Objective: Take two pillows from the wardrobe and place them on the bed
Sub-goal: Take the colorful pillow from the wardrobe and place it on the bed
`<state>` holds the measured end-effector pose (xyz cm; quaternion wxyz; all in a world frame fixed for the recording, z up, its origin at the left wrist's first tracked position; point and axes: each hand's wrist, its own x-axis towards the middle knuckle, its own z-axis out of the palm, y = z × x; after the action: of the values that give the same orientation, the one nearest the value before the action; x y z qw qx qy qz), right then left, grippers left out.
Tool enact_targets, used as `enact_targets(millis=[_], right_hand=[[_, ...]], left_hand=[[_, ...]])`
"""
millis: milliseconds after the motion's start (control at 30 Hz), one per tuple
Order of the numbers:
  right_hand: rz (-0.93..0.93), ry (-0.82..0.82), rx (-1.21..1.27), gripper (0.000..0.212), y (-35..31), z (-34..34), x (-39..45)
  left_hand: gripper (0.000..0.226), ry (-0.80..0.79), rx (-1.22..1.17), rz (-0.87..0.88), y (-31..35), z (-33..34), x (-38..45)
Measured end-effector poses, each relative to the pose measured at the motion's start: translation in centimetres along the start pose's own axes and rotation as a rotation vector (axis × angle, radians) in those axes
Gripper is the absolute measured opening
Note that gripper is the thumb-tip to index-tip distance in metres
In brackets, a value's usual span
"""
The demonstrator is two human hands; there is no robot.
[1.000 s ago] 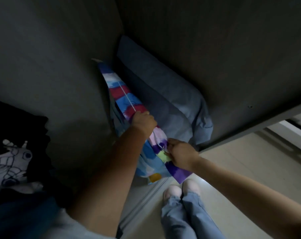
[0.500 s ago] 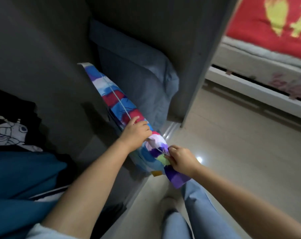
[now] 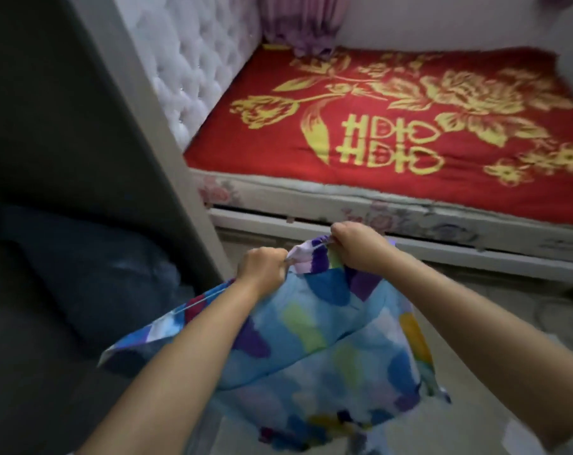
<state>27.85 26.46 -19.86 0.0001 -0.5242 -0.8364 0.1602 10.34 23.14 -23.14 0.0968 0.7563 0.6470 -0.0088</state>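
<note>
A pillow with blue, purple, green and yellow patches (image 3: 327, 349) hangs in front of me, outside the wardrobe. My left hand (image 3: 262, 267) and my right hand (image 3: 360, 246) both grip its top edge, close together. A second pillow, plain dark blue (image 3: 91, 277), lies inside the dark wardrobe (image 3: 48, 126) at the lower left. The bed (image 3: 393, 133), under a red blanket with gold flowers, stretches across the upper right, just beyond my hands.
The wardrobe's pale side panel (image 3: 166, 152) stands between the wardrobe and the bed. A white tufted headboard (image 3: 196, 60) rises at the bed's left end. Pale floor (image 3: 508, 323) runs between me and the bed frame.
The patterned pillow has come out of the wardrobe, held by both hands. My view has swung right, so the bed now fills the upper part of the frame.
</note>
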Motion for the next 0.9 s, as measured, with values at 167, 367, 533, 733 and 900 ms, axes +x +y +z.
enact_targets(millis=[167, 367, 533, 733, 900], right_hand=[[-0.023, -0.078, -0.244, 0.017, 9.1, -10.8, 6.3], [-0.159, -0.045, -0.472, 0.018, 12.2, -23.2, 16.6], [-0.112, 0.576, -0.524, 0.023, 13.2, -32.3, 28.8], [-0.092, 1.162, -0.242, 0.018, 13.1, -42.5, 43.7], [-0.062, 1.483, -0.297, 0.019, 14.7, -45.6, 54.0]], left_hand=[[0.035, 0.168, -0.164, 0.022, 6.9, -5.5, 10.8], [0.035, 0.479, -0.196, 0.008, 7.2, -13.9, 22.2], [0.025, 0.804, -0.206, -0.015, 3.9, -26.6, 35.6], [0.021, 1.132, -0.013, 0.132, -0.9, -41.0, 49.7], [0.016, 1.427, 0.364, 0.417, -6.1, -45.3, 59.6]])
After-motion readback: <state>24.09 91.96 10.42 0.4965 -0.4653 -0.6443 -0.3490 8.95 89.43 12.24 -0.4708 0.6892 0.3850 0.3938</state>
